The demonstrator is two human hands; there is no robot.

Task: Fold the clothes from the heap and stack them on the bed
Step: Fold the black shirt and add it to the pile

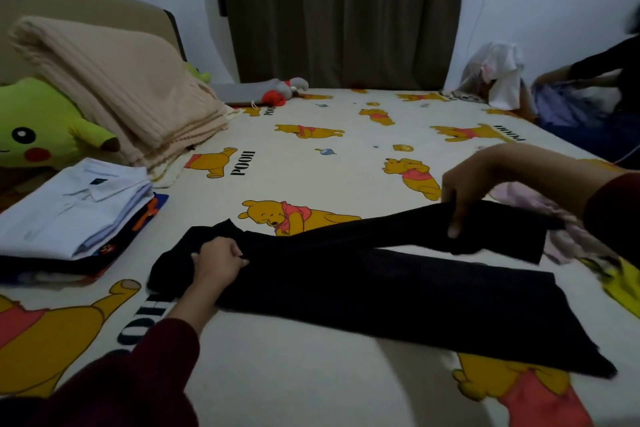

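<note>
While our left hand (218, 258) grips one end of the black garment (381, 284) on the bed (311, 388) and our right hand (460, 198) pinches its lifted edge, we judge the fold midway, needing that edge laid across.

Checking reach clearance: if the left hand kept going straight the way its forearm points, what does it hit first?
The left hand already grips the black garment, so it meets more of that cloth first. Beyond lies bare Pooh-print bedsheet; depth there is unclear.

We see black trousers (398, 291) spread across the near bed (311, 388), folded stack (74, 215) left, heap (568, 232) right.
</note>
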